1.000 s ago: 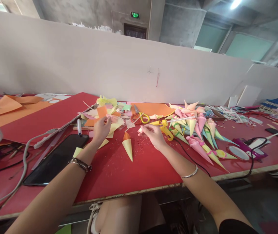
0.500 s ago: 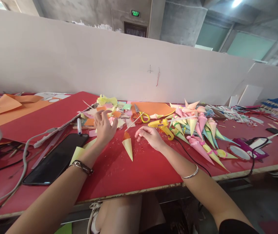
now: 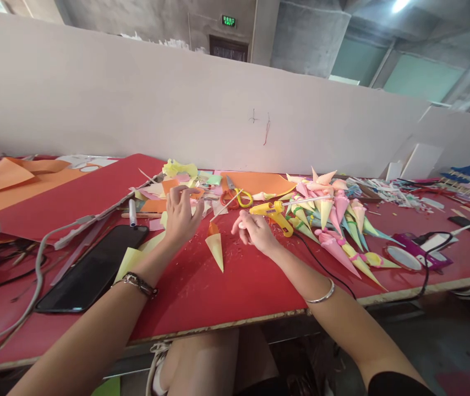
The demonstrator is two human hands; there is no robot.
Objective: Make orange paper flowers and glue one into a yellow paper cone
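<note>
Left hand point(image 3: 182, 215) spreads wide open by paper scraps point(image 3: 153, 206); right hand point(image 3: 256, 231) pinches a pale bit point(image 3: 242, 225) beside the glue gun point(image 3: 275, 212).

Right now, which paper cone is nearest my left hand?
The yellow paper cone with orange top, right of your left hand; the other cones lie farther right.

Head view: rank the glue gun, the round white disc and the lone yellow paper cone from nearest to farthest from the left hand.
1. Yellow paper cone, just right of the left hand, lying between the two hands.
2. Glue gun, farther right, beyond the cone and beside the right hand.
3. Round white disc, far right, past the pile of cones.
</note>
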